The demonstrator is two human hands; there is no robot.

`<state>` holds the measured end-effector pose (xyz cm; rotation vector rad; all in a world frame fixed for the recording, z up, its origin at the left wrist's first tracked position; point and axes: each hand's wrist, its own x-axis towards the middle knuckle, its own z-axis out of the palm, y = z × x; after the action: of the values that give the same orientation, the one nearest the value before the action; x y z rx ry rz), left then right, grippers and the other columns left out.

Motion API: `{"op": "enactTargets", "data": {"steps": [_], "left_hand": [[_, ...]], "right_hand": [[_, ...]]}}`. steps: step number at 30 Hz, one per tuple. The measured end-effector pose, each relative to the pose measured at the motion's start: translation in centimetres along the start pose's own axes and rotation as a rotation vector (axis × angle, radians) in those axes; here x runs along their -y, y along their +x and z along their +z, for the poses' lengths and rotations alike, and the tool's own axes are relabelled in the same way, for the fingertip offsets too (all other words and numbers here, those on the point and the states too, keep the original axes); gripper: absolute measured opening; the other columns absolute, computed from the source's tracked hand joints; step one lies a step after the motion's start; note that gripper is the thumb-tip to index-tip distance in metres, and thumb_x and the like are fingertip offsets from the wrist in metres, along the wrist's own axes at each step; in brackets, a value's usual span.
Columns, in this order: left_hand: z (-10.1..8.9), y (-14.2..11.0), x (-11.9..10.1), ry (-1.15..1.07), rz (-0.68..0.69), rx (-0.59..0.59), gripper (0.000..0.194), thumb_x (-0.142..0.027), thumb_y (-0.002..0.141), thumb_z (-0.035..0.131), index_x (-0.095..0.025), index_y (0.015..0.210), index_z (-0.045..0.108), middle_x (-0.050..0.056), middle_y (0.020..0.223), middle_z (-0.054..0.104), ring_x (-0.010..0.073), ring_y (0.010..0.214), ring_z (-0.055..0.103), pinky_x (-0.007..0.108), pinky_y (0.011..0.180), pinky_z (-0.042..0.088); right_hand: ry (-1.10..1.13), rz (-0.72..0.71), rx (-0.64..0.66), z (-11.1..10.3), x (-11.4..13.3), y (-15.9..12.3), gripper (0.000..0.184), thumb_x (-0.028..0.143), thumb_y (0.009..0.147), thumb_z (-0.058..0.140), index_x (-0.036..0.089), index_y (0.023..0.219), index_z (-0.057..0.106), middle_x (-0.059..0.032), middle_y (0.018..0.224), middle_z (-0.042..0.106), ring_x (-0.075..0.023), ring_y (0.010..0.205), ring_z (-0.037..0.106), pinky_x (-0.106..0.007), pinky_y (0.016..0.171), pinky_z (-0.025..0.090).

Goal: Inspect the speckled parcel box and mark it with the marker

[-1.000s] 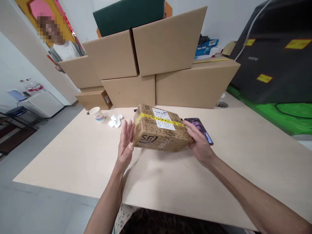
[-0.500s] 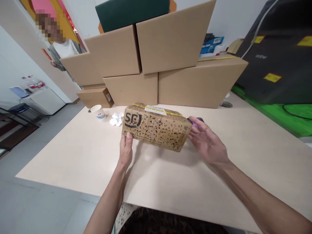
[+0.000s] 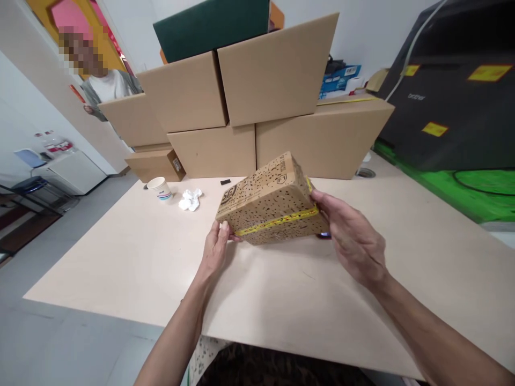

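Tilted above the table, a brown speckled cardboard box (image 3: 267, 198) with black printing and a strip of yellow tape is held between both hands. My left hand (image 3: 216, 244) grips its lower left corner, thumb on the near side. At the right end, my right hand (image 3: 354, 236) grips the box near the tape, its fingers partly hidden behind the edge. Under the right side of the box a dark object (image 3: 324, 235) shows only a small part. Crumpled white tissue (image 3: 190, 199) lies to the left of the box.
A paper cup (image 3: 160, 188) stands beside the tissue, and a small black piece (image 3: 225, 182) lies farther back. Large cardboard boxes (image 3: 277, 72) are stacked along the table's back. A dark covered machine (image 3: 450, 96) stands at the right. Behind the stack is another person (image 3: 107, 86).
The box has been rolled over: its printed face now points up and a taped face shows towards me. My right hand has closed on its right end.
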<state>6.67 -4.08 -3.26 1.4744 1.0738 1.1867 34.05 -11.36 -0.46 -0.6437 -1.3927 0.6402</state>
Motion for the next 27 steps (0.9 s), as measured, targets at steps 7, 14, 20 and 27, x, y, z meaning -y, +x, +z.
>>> {"op": "enactTargets", "data": {"steps": [7, 14, 20, 27], "left_hand": [[-0.4, 0.1, 0.4, -0.016, 0.096, 0.124, 0.054, -0.062, 0.094, 0.059, -0.021, 0.127, 0.07, 0.011, 0.128, 0.07, 0.0301, 0.123, 0.062, 0.045, 0.109, 0.047], [-1.5, 0.2, 0.5, -0.199, 0.343, 0.025, 0.069, -0.052, 0.089, 0.071, -0.041, 0.153, 0.048, 0.003, 0.164, 0.044, 0.0314, 0.152, 0.038, 0.049, 0.126, 0.031], [-1.5, 0.1, -0.5, -0.301, 0.391, -0.022, 0.075, -0.051, 0.082, 0.079, -0.04, 0.151, 0.051, 0.003, 0.161, 0.049, 0.0315, 0.157, 0.031, 0.048, 0.13, 0.028], [-1.3, 0.4, 1.1, -0.189, 0.133, 0.026, 0.083, -0.043, 0.084, 0.08, -0.038, 0.157, 0.041, 0.003, 0.174, 0.023, 0.0357, 0.162, 0.015, 0.059, 0.131, 0.016]], "right_hand": [[0.051, 0.221, -0.158, 0.2, -1.0, 0.4, 0.047, 0.044, 0.091, 0.072, 0.039, 0.137, 0.065, 0.004, 0.161, 0.049, -0.0304, 0.158, 0.03, -0.054, 0.131, 0.026], [0.212, 0.462, -0.285, 0.7, -2.3, 0.7, 0.05, 0.048, 0.081, 0.077, 0.036, 0.128, 0.066, -0.0026, 0.151, 0.06, -0.0304, 0.153, 0.04, -0.055, 0.129, 0.03], [0.307, 0.544, -0.311, 0.9, -2.7, 0.7, 0.049, 0.046, 0.079, 0.079, 0.032, 0.125, 0.068, -0.0057, 0.149, 0.062, -0.0302, 0.15, 0.045, -0.054, 0.128, 0.032], [0.278, 0.64, -0.229, 1.2, -4.0, 0.5, 0.039, 0.048, 0.086, 0.073, 0.031, 0.121, 0.071, -0.0043, 0.139, 0.07, -0.0297, 0.143, 0.054, -0.055, 0.121, 0.042]]}}
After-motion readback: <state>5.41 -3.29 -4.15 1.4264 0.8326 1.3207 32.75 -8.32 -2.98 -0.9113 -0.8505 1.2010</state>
